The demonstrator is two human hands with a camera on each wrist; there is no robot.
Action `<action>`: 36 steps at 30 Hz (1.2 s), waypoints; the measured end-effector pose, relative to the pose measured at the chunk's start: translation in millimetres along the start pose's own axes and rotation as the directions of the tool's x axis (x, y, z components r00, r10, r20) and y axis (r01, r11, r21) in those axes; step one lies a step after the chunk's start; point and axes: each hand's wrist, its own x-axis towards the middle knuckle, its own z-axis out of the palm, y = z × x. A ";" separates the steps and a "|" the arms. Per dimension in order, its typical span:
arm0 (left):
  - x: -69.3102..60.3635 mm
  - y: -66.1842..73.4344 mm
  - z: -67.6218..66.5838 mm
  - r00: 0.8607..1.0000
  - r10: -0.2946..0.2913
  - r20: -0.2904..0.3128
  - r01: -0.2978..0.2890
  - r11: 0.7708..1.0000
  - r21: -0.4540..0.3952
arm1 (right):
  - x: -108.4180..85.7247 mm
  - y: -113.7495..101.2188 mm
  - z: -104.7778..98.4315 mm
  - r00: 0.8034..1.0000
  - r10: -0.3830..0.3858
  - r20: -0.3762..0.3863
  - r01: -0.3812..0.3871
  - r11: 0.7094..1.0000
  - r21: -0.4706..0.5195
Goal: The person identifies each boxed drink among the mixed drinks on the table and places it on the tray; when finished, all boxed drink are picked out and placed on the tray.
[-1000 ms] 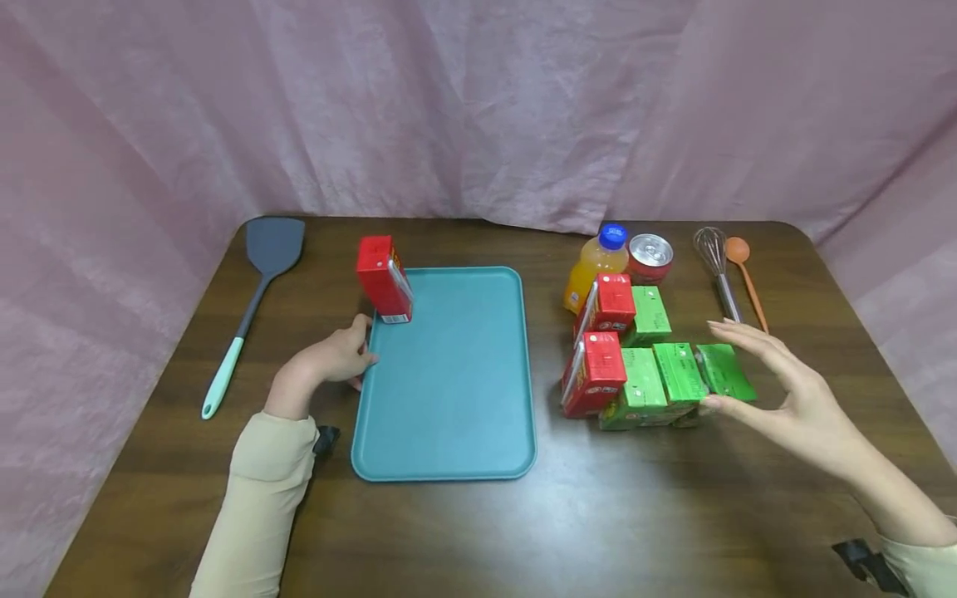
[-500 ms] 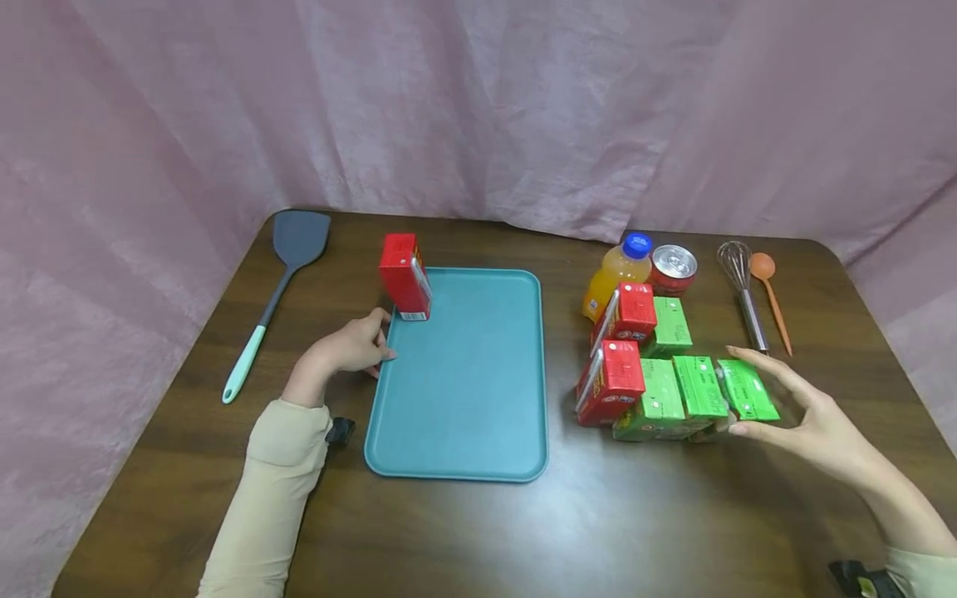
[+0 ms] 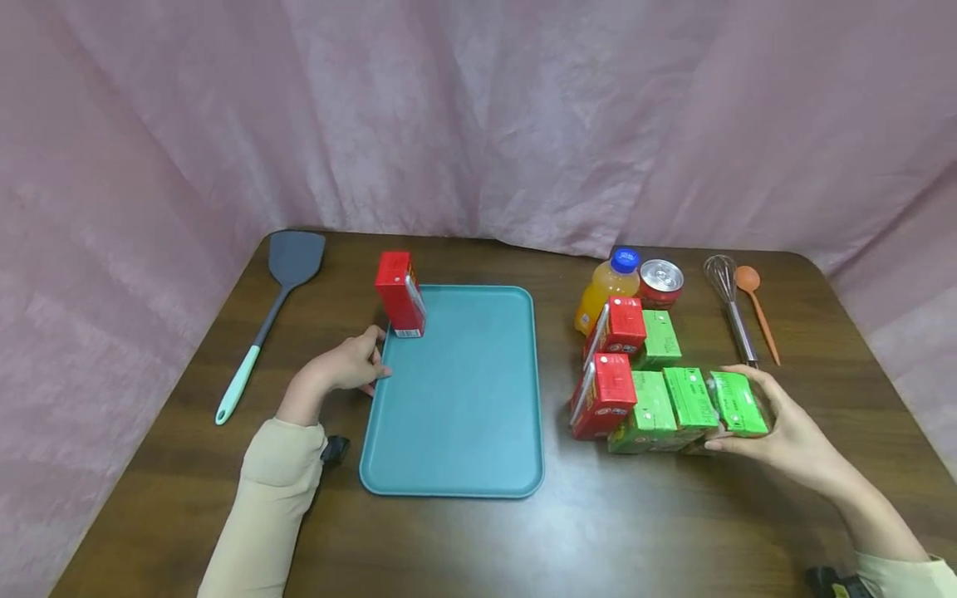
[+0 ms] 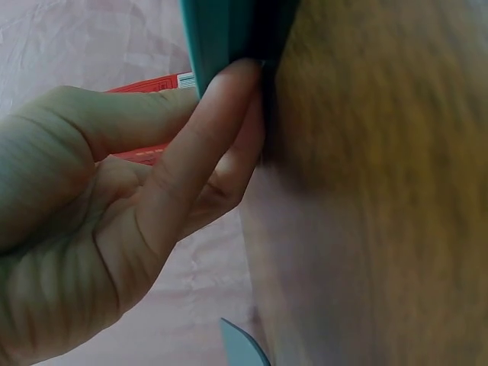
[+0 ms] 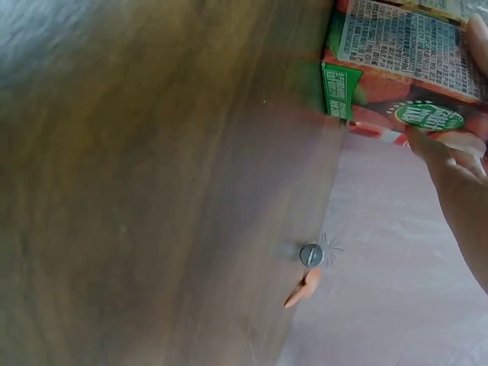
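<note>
My left hand (image 3: 347,364) pinches the left rim of a teal tray (image 3: 456,399); in the left wrist view its fingers (image 4: 191,152) curl under the rim and the thumb lies on the other side. A red drink carton (image 3: 400,295) stands upright at the tray's upper left corner. On the right, my right hand (image 3: 781,436) grips the rightmost green-topped juice carton (image 3: 738,404), thumb on the near side and fingers on the far side. That carton's printed side (image 5: 415,84) shows in the right wrist view. More green cartons (image 3: 689,397) stand just left of it.
Two red cartons (image 3: 604,394) stand left of the green ones, with an orange juice bottle (image 3: 607,291) and a can (image 3: 661,282) behind. A whisk (image 3: 733,307) and an orange spoon (image 3: 758,311) lie at back right, a spatula (image 3: 272,311) at far left.
My right hand has come down and in to the left, its fingers closing around the rightmost green carton. The left hand stays at the tray's rim. The head view has shifted slightly.
</note>
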 end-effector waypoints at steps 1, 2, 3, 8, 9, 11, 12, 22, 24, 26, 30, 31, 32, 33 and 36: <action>-0.1 0.0 -0.1 1.000 0.000 0.000 0.000 1.000 0.003 | -1.0 -0.9 0.3 1.000 0.011 -0.026 -0.012 0.999 -0.045; -0.1 0.2 -0.1 1.000 -0.001 -0.001 0.001 1.000 0.004 | -2.2 -2.0 0.5 0.998 0.021 -0.054 -0.026 0.996 -0.086; -0.1 0.3 0.0 1.000 -0.002 -0.001 0.002 1.000 0.006 | -4.0 -3.7 0.5 0.996 0.028 -0.084 -0.037 0.992 -0.118; -0.4 1.0 2.1 1.000 -0.003 -0.011 0.004 1.000 0.010 | -21.2 -17.8 -3.5 0.976 0.044 -0.214 -0.089 0.975 -0.204; -0.7 0.4 2.9 1.000 -0.003 -0.013 0.003 1.000 0.014 | -26.3 -21.6 -5.3 0.974 0.046 -0.223 -0.095 0.971 -0.217; -1.2 -0.2 4.4 1.000 -0.007 -0.017 0.007 1.000 0.019 | -36.9 -28.4 -9.3 0.973 0.030 -0.228 -0.091 0.961 -0.260; -1.0 -0.8 5.3 1.000 -0.011 -0.020 0.012 1.000 0.020 | -42.4 -31.8 -11.4 0.974 0.024 -0.224 -0.088 0.956 -0.281; 1.9 1.3 2.2 1.000 -0.018 -0.021 0.019 0.999 0.043 | -74.4 -70.9 0.7 0.977 -0.163 -0.140 0.140 0.976 -0.166; 1.1 0.6 2.0 1.000 -0.018 -0.022 0.019 0.999 0.042 | -71.1 -81.1 11.7 0.964 -0.239 -0.120 0.243 0.970 0.021; 0.6 0.4 1.4 1.000 -0.016 -0.023 0.017 0.999 0.045 | -64.3 -92.6 25.2 0.938 -0.323 -0.127 0.343 0.919 0.195; -0.3 2.0 0.5 1.000 -0.017 -0.020 0.017 0.999 0.042 | -42.1 -122.1 53.9 0.862 -0.473 -0.182 0.507 0.794 0.335; -0.5 2.6 0.4 1.000 -0.011 -0.016 0.012 0.999 0.042 | -35.1 -129.9 60.2 0.839 -0.508 -0.193 0.543 0.765 0.346; -0.4 3.0 0.4 1.000 -0.011 -0.014 0.011 0.999 0.039 | -28.2 -136.5 66.3 0.818 -0.540 -0.200 0.573 0.732 0.368; -0.6 3.6 0.2 1.000 -0.004 -0.010 0.005 0.999 0.037 | -21.4 -142.2 72.1 0.797 -0.565 -0.212 0.600 0.706 0.376; -1.4 4.2 -0.8 1.000 0.003 -0.004 -0.003 0.999 0.037 | -2.2 -152.9 91.5 0.779 -0.571 -0.259 0.627 0.707 0.327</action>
